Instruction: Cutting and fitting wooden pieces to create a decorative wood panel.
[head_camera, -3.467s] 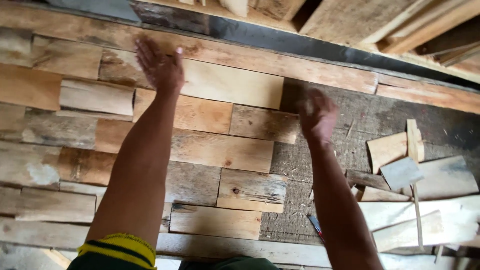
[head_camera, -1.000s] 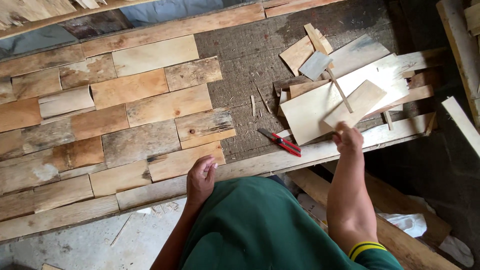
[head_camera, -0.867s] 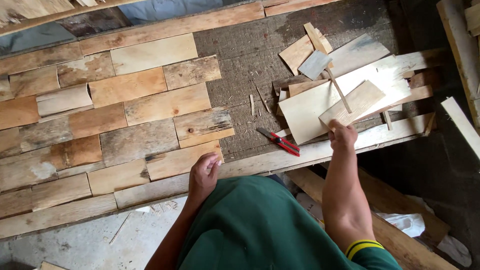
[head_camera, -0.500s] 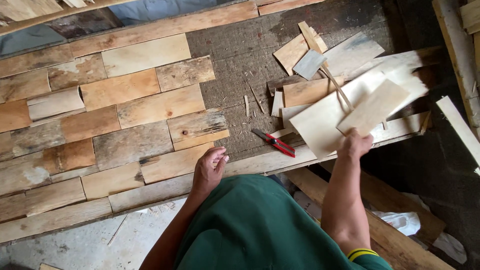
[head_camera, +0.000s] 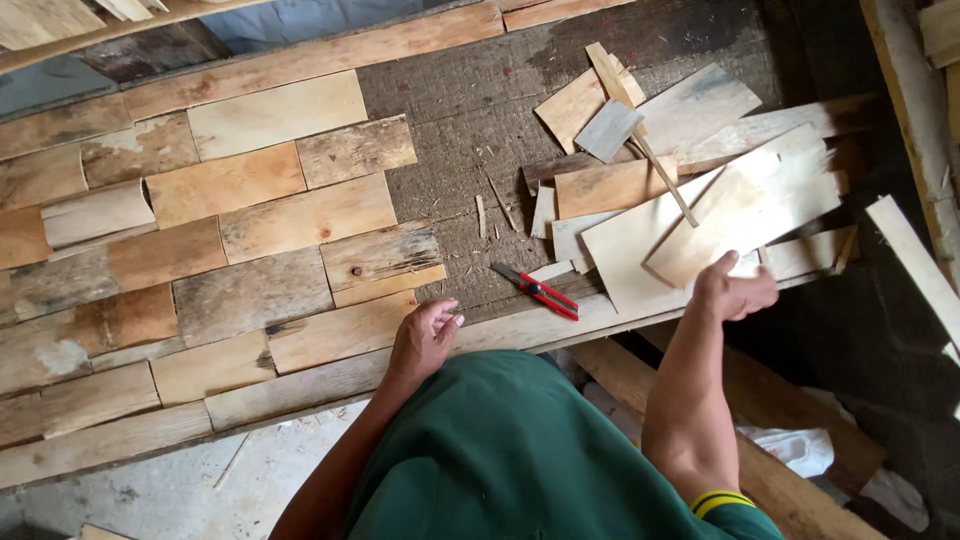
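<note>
panel (head_camera: 200, 250): wood pieces laid edge to edge in rows on a dark rough board; left part covered, right part of board bare.
left hand (head_camera: 424, 338): rests on the near rail (head_camera: 330, 375) at the edge of the laid rows; fingers loosely curled, w/ nothing in them.
cutter (head_camera: 536, 291): red-handled, lies on the board betw. the two hands, touched by neither.
pile (head_camera: 640, 160): loose offcuts, overlapping, right of the bare patch; thin stick lies slanted across them.
slat (head_camera: 745, 215): pale, flat, top of the pile, tilted up to the right.
right hand (head_camera: 735, 293): at the slat's near-left end; fingers bent onto it, looks like a pinch grip on that end, but thumb side is turned away so can't be sure it's clamped.
step: prob. picking the next piece from the pile.
next move needs: lift slat clear w/o dragging the pieces under it; carry left to the bare patch beside the last row.
hidden: slat's underside; pieces under the pile; rail part behind the green shirt; far right is dark, hard to read.
</note>
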